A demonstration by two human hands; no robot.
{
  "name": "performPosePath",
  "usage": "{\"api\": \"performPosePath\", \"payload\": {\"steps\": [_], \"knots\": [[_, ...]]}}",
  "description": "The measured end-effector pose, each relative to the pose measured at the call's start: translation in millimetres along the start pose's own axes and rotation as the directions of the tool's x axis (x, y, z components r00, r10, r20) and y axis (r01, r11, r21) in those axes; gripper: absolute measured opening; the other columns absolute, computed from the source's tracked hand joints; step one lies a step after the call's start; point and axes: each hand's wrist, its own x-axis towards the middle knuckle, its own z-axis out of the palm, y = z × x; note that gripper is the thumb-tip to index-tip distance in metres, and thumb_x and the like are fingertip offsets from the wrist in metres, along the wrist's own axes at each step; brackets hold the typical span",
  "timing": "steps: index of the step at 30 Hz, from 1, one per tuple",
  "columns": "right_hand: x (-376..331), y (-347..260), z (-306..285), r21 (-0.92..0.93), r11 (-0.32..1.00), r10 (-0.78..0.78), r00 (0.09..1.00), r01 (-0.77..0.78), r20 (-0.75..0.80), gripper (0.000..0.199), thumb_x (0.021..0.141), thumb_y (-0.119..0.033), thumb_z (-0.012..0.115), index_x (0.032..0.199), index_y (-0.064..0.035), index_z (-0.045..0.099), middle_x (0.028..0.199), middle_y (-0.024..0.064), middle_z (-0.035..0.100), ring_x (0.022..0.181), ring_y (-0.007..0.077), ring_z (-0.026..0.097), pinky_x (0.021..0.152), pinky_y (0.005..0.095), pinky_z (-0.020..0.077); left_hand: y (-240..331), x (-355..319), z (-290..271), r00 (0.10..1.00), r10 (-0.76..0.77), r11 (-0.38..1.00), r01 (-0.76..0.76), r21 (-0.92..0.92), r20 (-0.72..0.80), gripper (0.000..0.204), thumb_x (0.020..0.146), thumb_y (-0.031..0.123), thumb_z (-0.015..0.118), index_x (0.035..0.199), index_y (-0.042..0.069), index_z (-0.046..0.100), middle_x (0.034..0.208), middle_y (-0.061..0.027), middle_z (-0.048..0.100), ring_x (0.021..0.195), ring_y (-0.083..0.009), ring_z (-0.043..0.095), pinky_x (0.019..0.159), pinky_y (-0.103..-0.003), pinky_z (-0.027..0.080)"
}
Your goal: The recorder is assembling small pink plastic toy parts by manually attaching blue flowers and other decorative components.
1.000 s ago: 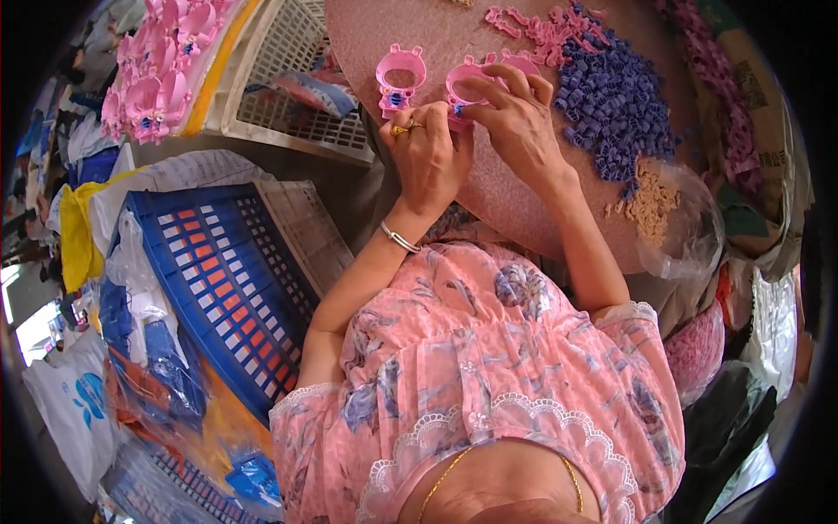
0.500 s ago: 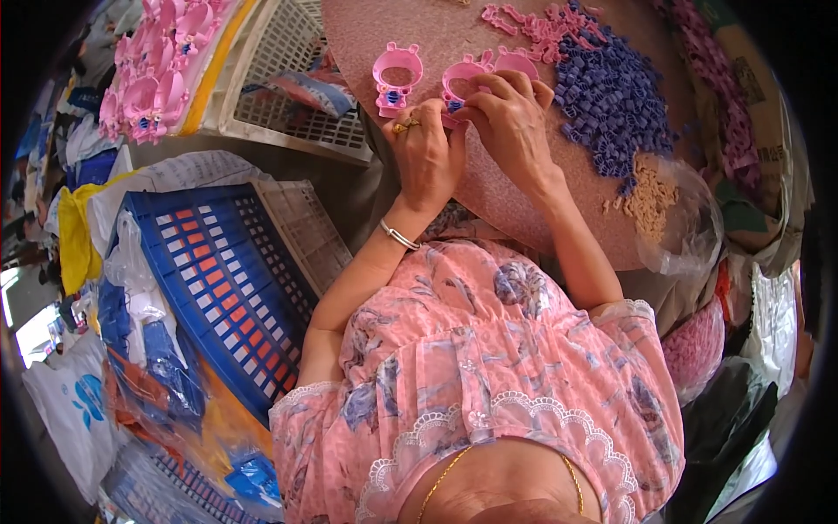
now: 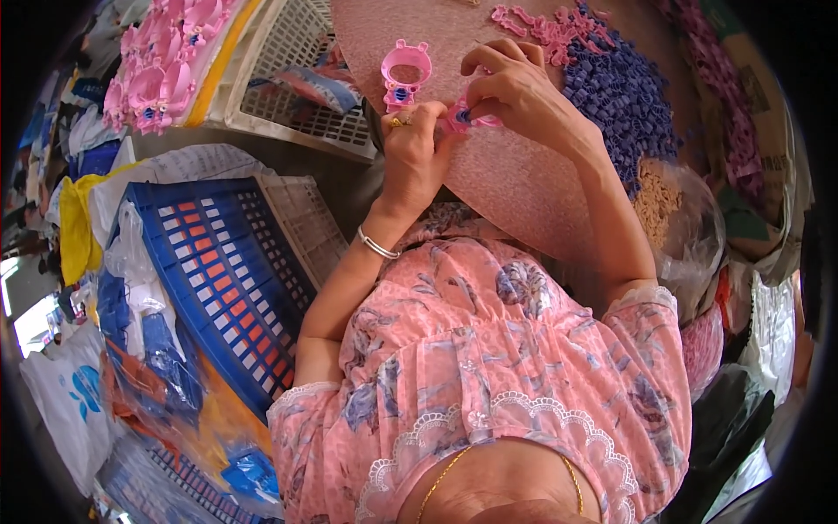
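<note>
Table (image 3: 532,196): hands (image 3: 415,166) (image 3: 537,96) on pink piece (image 3: 456,123); white crate (image 3: 246,74) holds packet (image 3: 314,90).

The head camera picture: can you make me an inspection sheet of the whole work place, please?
Surface: speckled pinkish-brown tabletop, bearing loose parts.
Job's things: small pink plastic piece with a blue detail between the hands, partly hidden; pink plastic ring-shaped piece with two ears beyond the left hand.
Clutter: heaps of small blue-purple plastic parts, pink plastic strips and tan bits.
Hands: left hand and right hand both at the small pink piece; exact grip hidden.
Cables: nothing seen.
Surroundings: blue slotted plastic basket, off-white plastic lattice crate and grouped pink plastic pieces, all left of the tabletop.
</note>
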Motion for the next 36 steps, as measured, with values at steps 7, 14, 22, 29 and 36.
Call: {"api": "performPosePath", "payload": {"steps": [7, 14, 22, 29, 36], "knots": [[16, -21, -5, -0.227, 0.973, -0.026, 0.998, 0.037, 0.052, 0.005, 0.071, -0.012, 0.07, 0.076, -0.0105, 0.071, 0.098, 0.0036, 0.06, 0.106, 0.022, 0.053, 0.098, 0.0393, 0.0336, 3, -1, 4, 0.988, 0.154, 0.976, -0.151, 0.159, -0.004, 0.039, 0.078, 0.009, 0.079, 0.113, 0.008, 0.061, 0.096, -0.0056, 0.07, 0.09, -0.0242, 0.066, 0.087, -0.039, 0.04], [8, -27, -23, -0.155, 0.98, 0.104, 0.987, -0.122, -0.122, 0.009, 0.08, -0.012, 0.071, 0.088, -0.0096, 0.074, 0.096, 0.0024, 0.066, 0.104, 0.022, 0.059, 0.096, 0.0402, 0.0333, 10, -2, -2, 0.984, -0.157, 0.986, 0.152, -0.065, -0.088, 0.043, 0.072, 0.014, 0.084, 0.108, 0.007, 0.062, 0.094, -0.0082, 0.069, 0.087, -0.0285, 0.066, 0.082, -0.038, 0.046], [-7, -48, -13, 0.008, 0.988, 0.153, 0.982, -0.153, -0.108, 0.019, 0.075, -0.018, 0.078, 0.093, -0.0134, 0.075, 0.094, 0.0008, 0.067, 0.099, 0.022, 0.059, 0.095, 0.0402, 0.0354, 15, 0, -8, 0.986, 0.0, 0.997, -0.012, -0.07, -0.168, 0.041, 0.076, 0.017, 0.083, 0.108, 0.007, 0.059, 0.098, -0.009, 0.07, 0.087, -0.0291, 0.066, 0.082, -0.038, 0.045], [-19, -51, -15, 0.023, 0.985, 0.174, 0.975, -0.172, -0.136, 0.018, 0.072, -0.007, 0.076, 0.089, -0.0126, 0.074, 0.098, -0.0018, 0.068, 0.097, 0.0213, 0.06, 0.094, 0.0387, 0.0355, 18, 0, -10, 0.984, 0.054, 0.995, -0.067, -0.071, -0.171, 0.039, 0.078, 0.015, 0.081, 0.11, 0.007, 0.059, 0.097, -0.007, 0.069, 0.088, -0.026, 0.066, 0.084, -0.038, 0.044], [-30, -70, -15, -0.127, 0.982, 0.118, 0.981, -0.138, -0.154, 0.033, 0.074, 0.0, 0.067, 0.101, -0.0178, 0.075, 0.106, -0.0004, 0.066, 0.106, 0.0208, 0.056, 0.097, 0.0394, 0.0318, 21, -2, -8, 0.986, -0.04, 0.996, 0.026, -0.084, -0.163, 0.04, 0.077, 0.015, 0.082, 0.111, 0.007, 0.061, 0.09, -0.0074, 0.067, 0.084, -0.0267, 0.065, 0.083, -0.038, 0.044]]}}
